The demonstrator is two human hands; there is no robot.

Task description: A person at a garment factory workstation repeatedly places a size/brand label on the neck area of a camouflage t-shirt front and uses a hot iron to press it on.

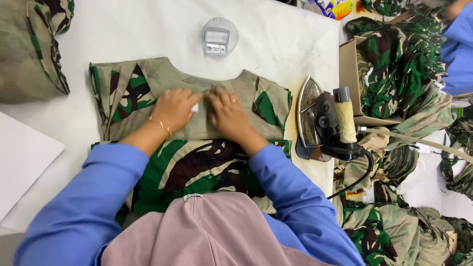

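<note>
Pressing folded camouflage shirt (148, 93) flat: left hand (175, 109), right hand (227, 114) open, palms down mid-table, gripping nothing; small white tag (195, 107) between. Iron (320, 120) right, upended.

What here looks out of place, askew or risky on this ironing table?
The iron lies tipped on its side at the table's right edge, soleplate facing the camouflage shirt. Both hands, left and right, press flat on the folded shirt. Nothing looks spilled or torn.

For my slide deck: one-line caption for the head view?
Both hands, left hand and right hand, press a camouflage shirt beside an iron.
</note>
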